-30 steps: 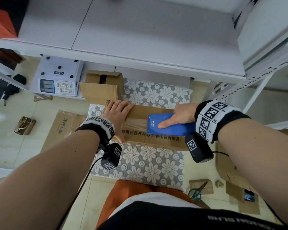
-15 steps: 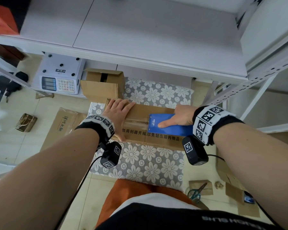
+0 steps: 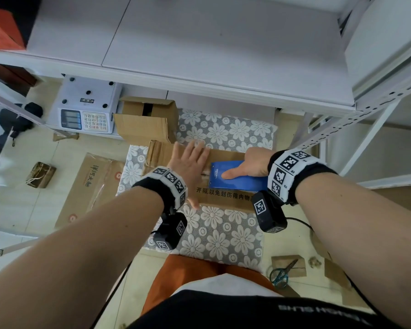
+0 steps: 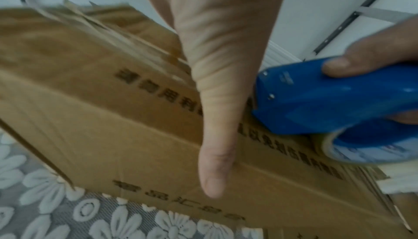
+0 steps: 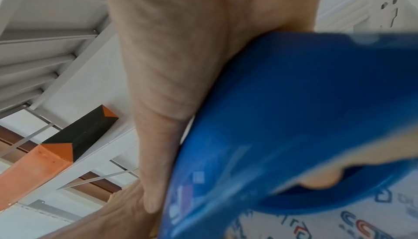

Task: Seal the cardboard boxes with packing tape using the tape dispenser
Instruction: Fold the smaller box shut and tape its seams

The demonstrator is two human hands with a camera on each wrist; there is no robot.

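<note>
From the head camera, the left hand [image 3: 188, 162] has slid right along the cardboard box [image 3: 223, 198] on the floral cloth [image 3: 223, 233], now flat-fingered just beside the blue tape dispenser [image 3: 233, 176], which the right hand [image 3: 252, 162] grips; likely smoothing tape (strip unclear). Two boxes, the second box [image 3: 145, 119] unsealed. Left wrist: thumb [image 4: 217, 135] straight over the edge. Right wrist: fingers wrap one dispenser.

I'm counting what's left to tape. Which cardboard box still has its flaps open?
The box at the back, beside the scale, shows a dark gap between its flaps. The nearer box lies closed under the left hand and tape dispenser.
</note>
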